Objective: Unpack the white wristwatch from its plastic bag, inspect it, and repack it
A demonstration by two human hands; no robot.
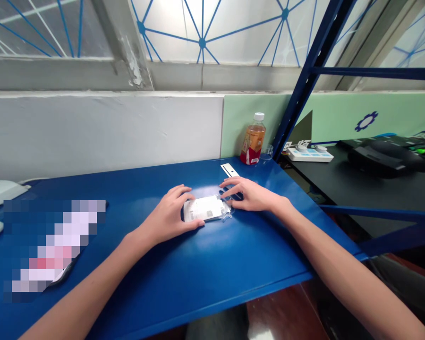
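A small white flat packet (207, 208) in clear plastic wrap lies on the blue table, with printed text and a dark square code on it. Around its left end is my left hand (173, 210), the thumb along the near edge and the fingers at the far edge. My right hand (250, 193) hovers at the packet's right end with its fingers apart, by the crinkled loose plastic (227, 211). Whether those fingertips touch the plastic, I cannot tell. Something dark with a rounded outline shows partly beneath the right hand.
Behind the right hand lies a white card (229, 169). A bottle of amber drink (254, 140) stands at the back by the blue metal frame (306, 82). On the left are a blurred-out flat object (56, 248) and white devices. A power strip (310, 154) sits right.
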